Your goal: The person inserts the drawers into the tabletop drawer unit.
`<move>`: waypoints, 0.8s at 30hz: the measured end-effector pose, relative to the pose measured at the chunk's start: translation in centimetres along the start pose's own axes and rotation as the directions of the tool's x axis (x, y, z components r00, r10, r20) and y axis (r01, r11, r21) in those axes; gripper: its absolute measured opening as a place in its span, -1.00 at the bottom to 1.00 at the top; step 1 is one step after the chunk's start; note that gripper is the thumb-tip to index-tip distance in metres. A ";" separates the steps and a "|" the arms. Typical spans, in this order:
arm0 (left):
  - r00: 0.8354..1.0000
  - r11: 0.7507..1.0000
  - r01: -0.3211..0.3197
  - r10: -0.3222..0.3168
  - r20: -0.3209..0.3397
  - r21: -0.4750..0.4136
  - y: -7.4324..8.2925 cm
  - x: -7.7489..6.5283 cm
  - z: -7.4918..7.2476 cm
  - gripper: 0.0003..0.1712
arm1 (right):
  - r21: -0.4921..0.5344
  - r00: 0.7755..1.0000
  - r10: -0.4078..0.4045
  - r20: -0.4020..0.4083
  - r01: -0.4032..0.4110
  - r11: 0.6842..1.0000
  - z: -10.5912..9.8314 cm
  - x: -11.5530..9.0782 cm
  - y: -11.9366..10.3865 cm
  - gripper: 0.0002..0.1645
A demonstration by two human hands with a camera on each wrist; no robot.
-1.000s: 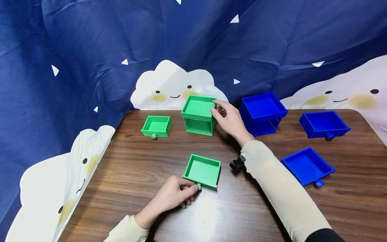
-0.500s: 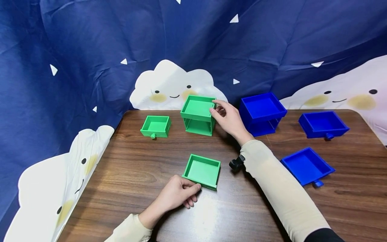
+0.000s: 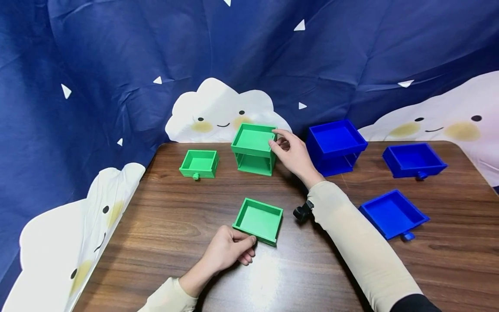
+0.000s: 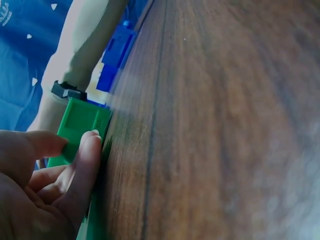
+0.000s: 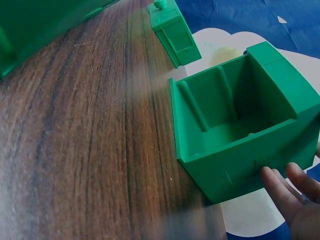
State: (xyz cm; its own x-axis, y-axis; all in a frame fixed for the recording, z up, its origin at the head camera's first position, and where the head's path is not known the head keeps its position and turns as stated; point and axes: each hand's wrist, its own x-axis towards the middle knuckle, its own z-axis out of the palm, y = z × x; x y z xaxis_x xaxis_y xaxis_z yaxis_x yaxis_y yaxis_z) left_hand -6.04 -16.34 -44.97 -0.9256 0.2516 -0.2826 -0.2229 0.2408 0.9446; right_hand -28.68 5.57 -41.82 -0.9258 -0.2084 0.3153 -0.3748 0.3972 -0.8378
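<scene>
Dark curtain point(image 3: 195, 43) hangs behind the green cabinet point(image 3: 251, 145); brown table point(image 3: 175, 203) is under it. Blue cabinet point(image 3: 336, 141) stands just right of the green cabinet. 2 blue ones sit farther out: rear blue drawer point(image 3: 415, 157) well right of it, near blue drawer point(image 3: 394, 214) right and toward you. Left green drawer point(image 3: 199, 162) is just left of it.

Key piece: near green drawer point(image 3: 258, 220), on your side of the green cabinet, well apart. Back end faces the cabinet, yawed slightly right of it. Can't tell which side is longer, or if it's flat on the table.

Of your 2 hands, left is nearer. Left hand point(image 3: 228, 249): narrow pinch at that drawer's front edge, exact grip point hidden. Right hand point(image 3: 294, 156): fairly straight fingers spread, touching the cabinet's right wall, not wrapped round it.
</scene>
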 end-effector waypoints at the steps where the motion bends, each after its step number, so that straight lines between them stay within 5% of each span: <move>1: 1.000 1.000 0.000 0.000 -0.003 -0.008 0.0 0.0 0.0 -0.71 | -0.002 1.000 0.001 0.001 -0.001 1.000 0.0 0.0 0.0 -0.44; 24: 0.994 0.995 -0.014 0.004 -0.105 -0.097 0.0 0.6 -1.2 -0.71 | 0.008 1.000 0.009 0.007 -0.009 1.000 0.0 0.0 0.0 -0.44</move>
State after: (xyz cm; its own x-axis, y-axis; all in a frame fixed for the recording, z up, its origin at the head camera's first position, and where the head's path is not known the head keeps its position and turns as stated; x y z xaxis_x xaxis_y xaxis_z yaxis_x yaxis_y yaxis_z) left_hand -6.92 -17.29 -44.89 -0.9535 0.1526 -0.2600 -0.2386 0.1457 0.9601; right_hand -28.71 5.56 -41.80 -0.9287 -0.2112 0.3047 -0.3660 0.3917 -0.8441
